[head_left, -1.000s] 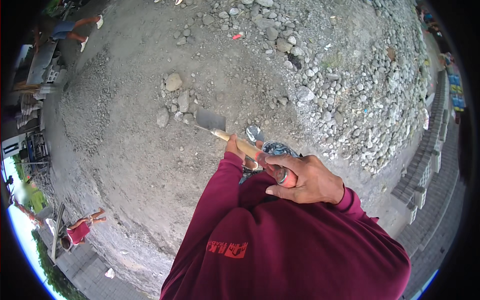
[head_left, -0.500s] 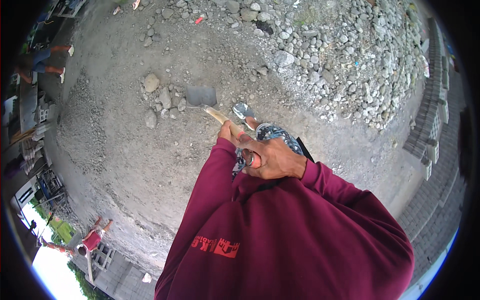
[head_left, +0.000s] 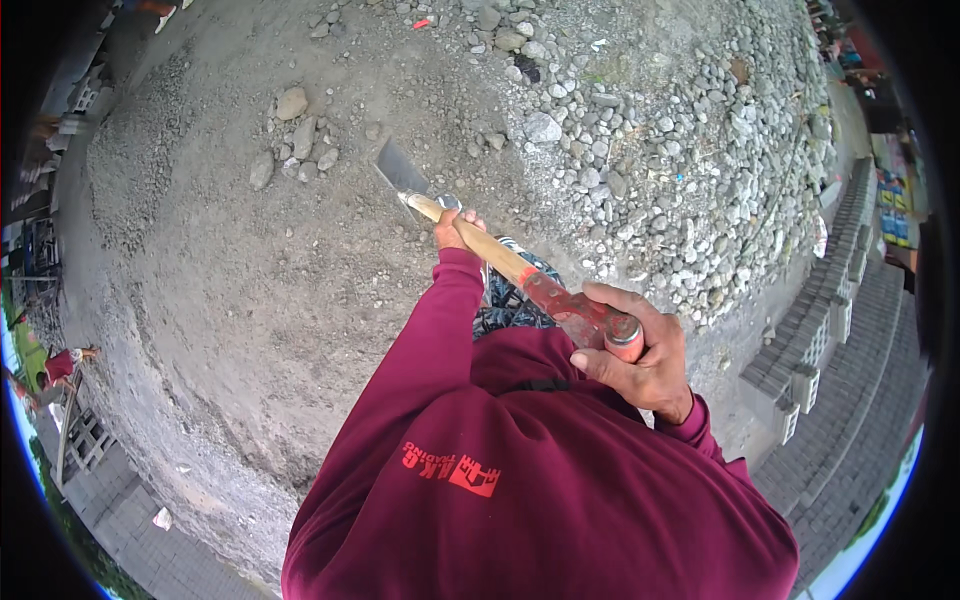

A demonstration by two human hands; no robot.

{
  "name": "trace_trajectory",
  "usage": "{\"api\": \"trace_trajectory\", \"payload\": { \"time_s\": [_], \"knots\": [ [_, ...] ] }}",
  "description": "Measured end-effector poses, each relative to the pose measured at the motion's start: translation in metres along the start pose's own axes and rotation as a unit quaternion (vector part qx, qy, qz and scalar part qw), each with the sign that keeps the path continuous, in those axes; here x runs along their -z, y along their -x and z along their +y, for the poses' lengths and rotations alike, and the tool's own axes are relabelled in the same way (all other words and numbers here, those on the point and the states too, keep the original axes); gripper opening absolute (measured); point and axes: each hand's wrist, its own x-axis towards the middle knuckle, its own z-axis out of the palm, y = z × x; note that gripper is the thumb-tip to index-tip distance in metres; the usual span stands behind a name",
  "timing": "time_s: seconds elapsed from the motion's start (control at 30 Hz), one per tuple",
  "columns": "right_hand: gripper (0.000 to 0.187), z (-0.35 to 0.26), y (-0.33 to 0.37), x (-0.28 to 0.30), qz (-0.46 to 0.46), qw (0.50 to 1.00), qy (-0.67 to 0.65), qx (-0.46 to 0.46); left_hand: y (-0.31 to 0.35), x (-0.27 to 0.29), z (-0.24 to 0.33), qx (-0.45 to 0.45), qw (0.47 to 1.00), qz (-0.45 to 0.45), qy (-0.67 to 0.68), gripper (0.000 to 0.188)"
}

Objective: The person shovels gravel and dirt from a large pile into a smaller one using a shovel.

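- Setting: open gravel ground (head_left: 250, 300), grey and packed, with a bank of loose rounded stones (head_left: 680, 140) spread beyond and to the right of your grip.
- Shovel (head_left: 500, 255): wooden shaft with a red-painted upper end, running from your right hand down and away to a grey metal blade (head_left: 400, 168) that meets the gravel just past your left hand.
- Your right hand (head_left: 640, 350): fingers wrapped tight around the red top end of the shaft, close to your chest.
- Your left hand (head_left: 455, 232): lower on the shaft, closed around the bare wood just above the blade; maroon sleeve (head_left: 430, 340) extended.
- Small cluster of larger stones (head_left: 295, 140): on the ground left of the blade, near it but apart.
- Stacked concrete blocks (head_left: 810, 340): in a row well to the right of your right hand, beside paved ground.
- Another person in red (head_left: 62, 365): far off at the left edge.
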Motion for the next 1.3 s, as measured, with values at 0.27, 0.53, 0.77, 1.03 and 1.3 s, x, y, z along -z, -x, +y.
{"api": "trace_trajectory", "payload": {
  "time_s": [0.27, 0.53, 0.77, 1.03, 1.3],
  "knots": [
    [0.046, 0.104, 0.095, 0.007, 0.251, 0.843, -0.436, -0.188, -0.009, -0.024, -0.11, 0.039, 0.957, 0.074, -0.279, 0.025],
    [0.036, 0.233, 0.172, 0.048, 0.359, 0.744, -0.46, -0.326, -0.018, 0.054, -0.272, 0.131, 0.846, 0.191, -0.481, 0.027],
    [0.037, 0.216, 0.263, 0.111, 0.317, 0.808, -0.367, -0.335, 0.068, 0.134, -0.358, 0.107, 0.887, 0.188, -0.408, 0.018],
    [0.039, 0.239, 0.21, 0.079, 0.307, 0.775, -0.448, -0.323, 0.061, 0.091, -0.273, -0.01, 0.862, 0.235, -0.449, 0.023],
    [0.038, 0.239, 0.117, 0.002, 0.344, 0.726, -0.447, -0.394, -0.042, 0.08, -0.206, 0.088, 0.786, 0.22, -0.571, 0.038]
  ]
}}
